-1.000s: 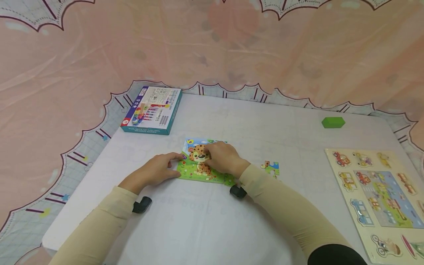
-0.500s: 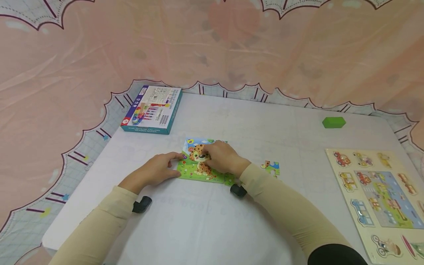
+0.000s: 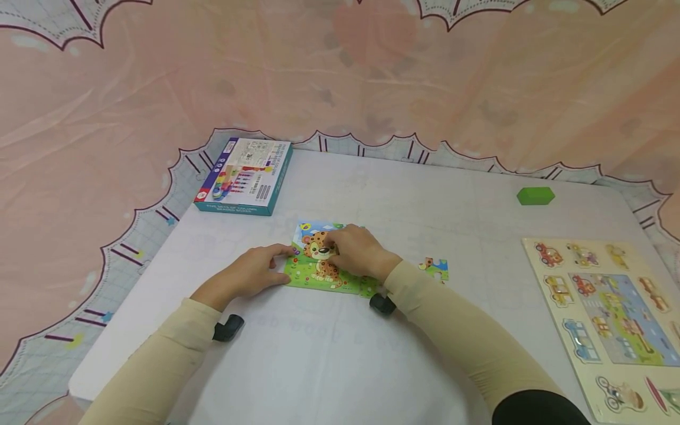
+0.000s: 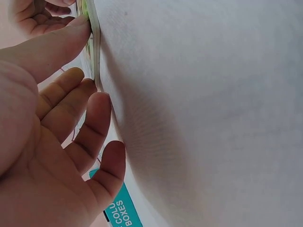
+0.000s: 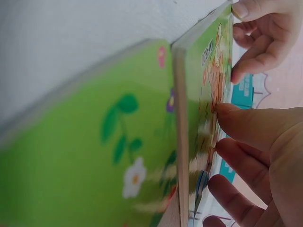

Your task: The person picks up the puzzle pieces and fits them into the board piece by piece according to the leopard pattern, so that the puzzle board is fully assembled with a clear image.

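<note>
**Left hand braces the leopard puzzle, right fingertips on its face**

Head view: the leopard puzzle lies flat at the middle of the white table. The left hand touches its left edge, thumb and index parted, bracing rather than gripping. The right hand arches over the upper right of the picture, hiding that part. Loose puzzle pieces lie just beyond the right forearm. Good work here, I judge, means keeping the left side braced and pressing straight down, so that joined pieces do not slide apart.

The box at the far left looks closed; its contents are hidden. The vehicle board at the right carries vehicle-shaped pieces, apparently in recesses around a street picture.

Left wrist view: the thumb meets the puzzle's edge; the other fingers are loosely bent, spread and grasping nothing visible. Light, even contact should be enough.

Right wrist view: thumb and fingers are gently bent and spaced apart, tips against the face. I see nothing pinched, though what lies beneath is hidden. Nearer, a flowered green section does not look flush with the neighbouring part; whether by gap or height, I cannot tell. That seam deserves checking.
</note>
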Available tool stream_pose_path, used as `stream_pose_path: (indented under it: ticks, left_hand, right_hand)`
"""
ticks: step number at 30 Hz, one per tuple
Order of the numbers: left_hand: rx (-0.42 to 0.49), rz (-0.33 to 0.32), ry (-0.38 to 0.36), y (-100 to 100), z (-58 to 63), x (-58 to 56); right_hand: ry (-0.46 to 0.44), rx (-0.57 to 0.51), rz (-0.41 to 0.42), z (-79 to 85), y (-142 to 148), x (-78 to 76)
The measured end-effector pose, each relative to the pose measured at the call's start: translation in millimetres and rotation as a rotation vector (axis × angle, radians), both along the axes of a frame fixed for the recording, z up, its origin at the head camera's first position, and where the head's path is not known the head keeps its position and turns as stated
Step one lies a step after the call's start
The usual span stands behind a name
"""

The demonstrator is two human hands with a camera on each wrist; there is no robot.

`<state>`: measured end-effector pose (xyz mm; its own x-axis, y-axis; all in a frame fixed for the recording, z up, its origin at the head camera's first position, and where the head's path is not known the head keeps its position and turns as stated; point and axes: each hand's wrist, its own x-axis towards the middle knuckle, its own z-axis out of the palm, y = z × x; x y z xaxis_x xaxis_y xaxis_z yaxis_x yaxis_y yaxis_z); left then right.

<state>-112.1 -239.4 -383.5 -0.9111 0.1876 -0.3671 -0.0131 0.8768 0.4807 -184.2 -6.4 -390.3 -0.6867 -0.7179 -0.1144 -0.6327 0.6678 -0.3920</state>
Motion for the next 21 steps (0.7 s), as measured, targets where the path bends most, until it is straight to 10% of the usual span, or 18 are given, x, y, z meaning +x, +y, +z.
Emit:
stream_pose_path:
  ticks: [21]
  left_hand:
    - [0.012,-0.003,0.003,-1.1,-1.5,-0.1]
  right_hand:
    - [-0.041,-0.029,-0.016,2.0,7.6,0.4]
